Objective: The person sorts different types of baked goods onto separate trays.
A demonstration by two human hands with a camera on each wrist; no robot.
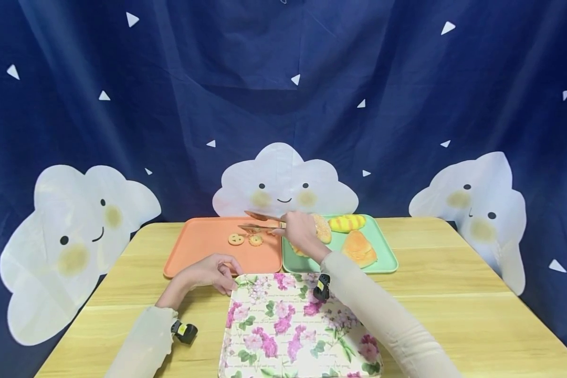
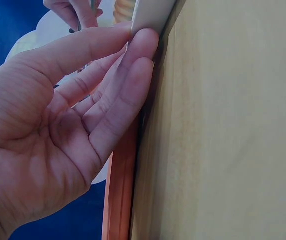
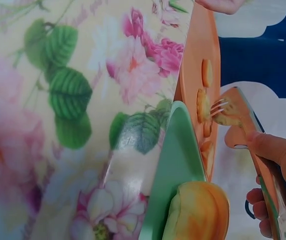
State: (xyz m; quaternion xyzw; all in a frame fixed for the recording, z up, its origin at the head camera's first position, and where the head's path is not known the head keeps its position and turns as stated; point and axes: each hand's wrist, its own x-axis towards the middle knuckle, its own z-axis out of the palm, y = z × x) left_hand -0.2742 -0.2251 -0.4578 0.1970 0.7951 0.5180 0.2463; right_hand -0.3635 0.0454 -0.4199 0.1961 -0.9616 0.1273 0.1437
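Note:
My right hand [image 1: 285, 227] grips a pair of metal tongs [image 1: 260, 222] and reaches left over the orange tray [image 1: 193, 252]. The tongs' arms stand apart, their tips just above the right one of two round cookies [image 1: 255, 240] lying on that tray; the other cookie [image 1: 235, 239] lies to its left. In the right wrist view the forked tip of the tongs [image 3: 220, 107] is right beside a cookie [image 3: 203, 105]; contact cannot be told. My left hand [image 1: 223, 276] pinches the far-left corner of the floral tray [image 1: 283, 336], thumb and fingertips [image 2: 143, 41] on its rim [image 2: 150, 12].
A green tray [image 1: 387, 257] to the right of the orange one carries several bread rolls, among them a yellow striped one [image 1: 347, 222] and a round bun [image 1: 359, 249]. All trays stand on a wooden table [image 1: 453, 294]. A blue curtain with cloud faces hangs behind.

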